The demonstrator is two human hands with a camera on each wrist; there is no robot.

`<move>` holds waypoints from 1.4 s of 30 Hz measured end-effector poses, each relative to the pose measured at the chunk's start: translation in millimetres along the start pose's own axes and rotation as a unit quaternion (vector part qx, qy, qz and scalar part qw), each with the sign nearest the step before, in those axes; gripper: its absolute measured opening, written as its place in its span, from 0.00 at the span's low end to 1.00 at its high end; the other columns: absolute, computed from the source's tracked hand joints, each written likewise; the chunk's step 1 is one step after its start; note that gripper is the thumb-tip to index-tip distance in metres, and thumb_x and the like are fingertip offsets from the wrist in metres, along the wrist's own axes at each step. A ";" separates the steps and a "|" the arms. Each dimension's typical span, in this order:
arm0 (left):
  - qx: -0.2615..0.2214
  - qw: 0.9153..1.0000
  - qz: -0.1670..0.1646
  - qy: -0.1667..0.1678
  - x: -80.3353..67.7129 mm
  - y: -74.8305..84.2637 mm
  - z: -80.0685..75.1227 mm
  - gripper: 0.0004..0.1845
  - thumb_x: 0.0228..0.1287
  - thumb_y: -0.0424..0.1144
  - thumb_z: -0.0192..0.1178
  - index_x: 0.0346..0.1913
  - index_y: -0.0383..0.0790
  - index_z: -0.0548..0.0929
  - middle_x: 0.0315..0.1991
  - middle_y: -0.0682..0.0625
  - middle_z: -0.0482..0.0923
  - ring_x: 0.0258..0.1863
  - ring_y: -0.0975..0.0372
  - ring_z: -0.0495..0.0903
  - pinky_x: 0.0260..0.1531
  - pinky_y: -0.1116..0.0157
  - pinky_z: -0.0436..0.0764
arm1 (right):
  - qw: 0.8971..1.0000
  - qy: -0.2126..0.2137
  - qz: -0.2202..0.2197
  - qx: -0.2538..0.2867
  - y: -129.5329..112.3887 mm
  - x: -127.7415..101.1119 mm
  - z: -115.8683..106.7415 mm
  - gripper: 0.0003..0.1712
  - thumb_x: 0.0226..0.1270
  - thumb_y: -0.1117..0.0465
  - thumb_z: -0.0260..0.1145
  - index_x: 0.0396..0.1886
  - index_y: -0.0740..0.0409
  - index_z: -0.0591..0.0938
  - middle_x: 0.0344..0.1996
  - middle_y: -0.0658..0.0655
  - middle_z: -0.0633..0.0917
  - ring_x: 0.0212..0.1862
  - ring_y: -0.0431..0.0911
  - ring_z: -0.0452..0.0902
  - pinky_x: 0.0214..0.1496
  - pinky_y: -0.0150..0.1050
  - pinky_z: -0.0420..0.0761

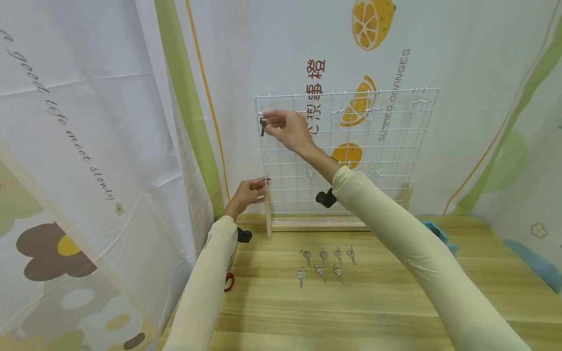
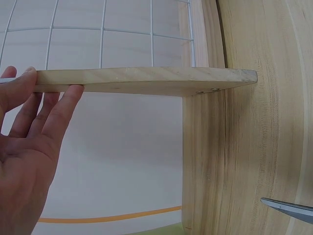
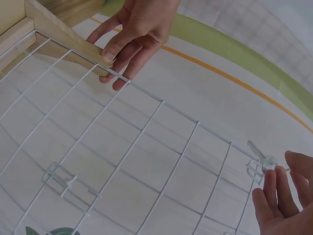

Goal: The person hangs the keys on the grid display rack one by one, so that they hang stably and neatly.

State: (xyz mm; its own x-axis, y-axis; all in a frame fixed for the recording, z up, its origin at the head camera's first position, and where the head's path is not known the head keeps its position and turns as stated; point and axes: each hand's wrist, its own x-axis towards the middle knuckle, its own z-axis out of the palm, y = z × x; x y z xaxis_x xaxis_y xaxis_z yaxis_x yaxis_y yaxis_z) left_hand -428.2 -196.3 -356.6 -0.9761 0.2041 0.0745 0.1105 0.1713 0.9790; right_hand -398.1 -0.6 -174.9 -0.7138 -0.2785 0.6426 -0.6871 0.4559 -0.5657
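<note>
A white wire grid panel (image 1: pixel 338 187) stands upright in a wooden base (image 1: pixel 316 226). My left hand (image 1: pixel 249 194) grips the upper end of its left wooden upright (image 2: pixel 137 78), thumb on one face and fingers on the other. At the grid's upper left corner my right hand (image 1: pixel 287 127) pinches a small metal key (image 3: pixel 265 160) by its bow end, right at a white wire hook (image 3: pixel 254 171) on the grid. The key looks dark in the head view. Several more keys (image 1: pixel 324 255) with small hooks lie in two rows on the table before the grid.
More white hooks (image 1: pixel 377 173) are fixed on the grid. Scissors with a red handle (image 1: pixel 229 282) lie at the table's left, partly behind the left sleeve. A blue box (image 1: pixel 443 238) sits at the right. Printed curtain cloth (image 1: pixel 237 58) hangs close behind and at the sides.
</note>
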 end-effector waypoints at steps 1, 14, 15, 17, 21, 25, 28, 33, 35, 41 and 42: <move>0.001 1.000 0.000 -0.001 0.3 -0.4 0.5 0.29 0.77 0.25 0.56 0.77 0.34 0.67 0.73 0.33 0.69 0.69 0.42 0.74 0.63 0.49 0.81 | 1.000 -0.002 0.000 0.000 0.8 -1.5 -1.1 0.20 0.71 0.66 0.72 0.61 0.60 0.86 0.52 0.60 0.90 0.52 0.50 0.87 0.56 0.37 0.87; 0.005 1.000 0.000 -0.005 2.5 -2.5 -1.7 0.28 0.78 0.27 0.56 0.78 0.36 0.67 0.73 0.35 0.70 0.68 0.43 0.74 0.62 0.51 0.82 | 0.999 -0.030 -0.011 0.012 10.7 -25.9 -13.8 0.21 0.71 0.63 0.73 0.61 0.61 0.85 0.52 0.60 0.90 0.50 0.49 0.88 0.55 0.36 0.87; 0.005 1.000 0.000 -0.006 2.3 -2.3 -1.9 0.28 0.78 0.27 0.56 0.78 0.36 0.67 0.73 0.35 0.70 0.69 0.43 0.74 0.62 0.51 0.82 | 0.999 -0.032 -0.012 0.015 11.5 -28.7 -14.8 0.21 0.71 0.64 0.73 0.61 0.61 0.85 0.52 0.60 0.90 0.50 0.49 0.88 0.54 0.36 0.88; 0.003 1.000 -0.001 -0.005 2.0 -2.2 -2.4 0.29 0.78 0.27 0.56 0.78 0.35 0.67 0.73 0.35 0.69 0.69 0.43 0.73 0.62 0.51 0.82 | 0.999 -0.039 -0.016 0.016 13.2 -34.1 -16.8 0.21 0.71 0.64 0.73 0.61 0.61 0.85 0.52 0.61 0.89 0.50 0.49 0.88 0.55 0.37 0.87; -0.002 1.000 0.000 -0.005 3.5 -3.5 -3.4 0.29 0.78 0.27 0.56 0.78 0.35 0.66 0.73 0.35 0.69 0.69 0.42 0.73 0.62 0.51 0.82 | 0.999 -0.047 -0.019 0.006 18.2 -45.4 -20.8 0.20 0.70 0.63 0.73 0.61 0.60 0.86 0.52 0.60 0.89 0.50 0.49 0.88 0.55 0.37 0.87; -0.003 1.000 0.002 -0.011 5.7 -5.1 -4.0 0.28 0.78 0.27 0.56 0.78 0.35 0.67 0.73 0.35 0.70 0.69 0.43 0.74 0.61 0.51 0.83 | 0.998 -0.057 -0.017 0.006 24.9 -58.2 -25.0 0.20 0.71 0.63 0.74 0.60 0.60 0.86 0.52 0.60 0.89 0.50 0.49 0.88 0.56 0.38 0.88; -0.002 1.000 0.003 -0.016 6.2 -4.3 -5.0 0.29 0.78 0.27 0.56 0.78 0.36 0.66 0.74 0.35 0.69 0.69 0.43 0.73 0.61 0.52 0.83 | 0.998 -0.058 -0.023 0.005 30.2 -66.2 -26.9 0.19 0.70 0.63 0.74 0.59 0.61 0.86 0.52 0.60 0.89 0.49 0.49 0.88 0.56 0.38 0.88; -0.007 1.000 0.002 -0.017 5.7 0.6 -4.0 0.30 0.78 0.27 0.56 0.79 0.35 0.65 0.74 0.35 0.68 0.70 0.42 0.72 0.62 0.51 0.81 | 0.998 -0.062 -0.024 -0.006 38.9 -78.9 -27.9 0.18 0.70 0.63 0.74 0.58 0.61 0.87 0.52 0.58 0.90 0.49 0.48 0.88 0.56 0.38 0.88; -0.008 1.000 0.003 -0.017 5.4 1.4 -2.9 0.30 0.78 0.26 0.56 0.79 0.35 0.65 0.75 0.35 0.67 0.71 0.42 0.72 0.63 0.50 0.81 | 0.998 -0.065 -0.024 -0.004 43.7 -85.5 -27.4 0.18 0.70 0.64 0.74 0.58 0.61 0.87 0.52 0.59 0.90 0.49 0.48 0.88 0.56 0.39 0.88; -0.005 1.000 0.005 -0.017 5.6 -2.9 -2.4 0.31 0.78 0.26 0.55 0.80 0.37 0.63 0.75 0.35 0.68 0.70 0.42 0.72 0.63 0.49 0.81 | 0.997 -0.077 -0.029 -0.007 61.2 -107.6 -22.6 0.18 0.69 0.65 0.74 0.57 0.62 0.87 0.51 0.60 0.90 0.48 0.49 0.89 0.56 0.41 0.88; -0.006 1.000 0.005 -0.018 5.9 -3.6 -2.2 0.31 0.78 0.26 0.55 0.80 0.37 0.63 0.75 0.35 0.68 0.70 0.42 0.72 0.63 0.49 0.81 | 0.996 -0.079 -0.027 -0.009 64.3 -111.3 -22.1 0.18 0.69 0.65 0.74 0.57 0.62 0.87 0.51 0.60 0.90 0.48 0.49 0.89 0.56 0.41 0.88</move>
State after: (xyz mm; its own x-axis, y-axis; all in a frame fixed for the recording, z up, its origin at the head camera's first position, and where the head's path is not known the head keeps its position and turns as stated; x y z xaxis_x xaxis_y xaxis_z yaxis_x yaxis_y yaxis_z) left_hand -434.7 -197.8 -359.3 -0.9675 0.2408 0.0771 0.1174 0.1575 0.9805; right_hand -359.8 78.3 -271.4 -0.6888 -0.4325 0.5818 -0.7240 0.4512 -0.5217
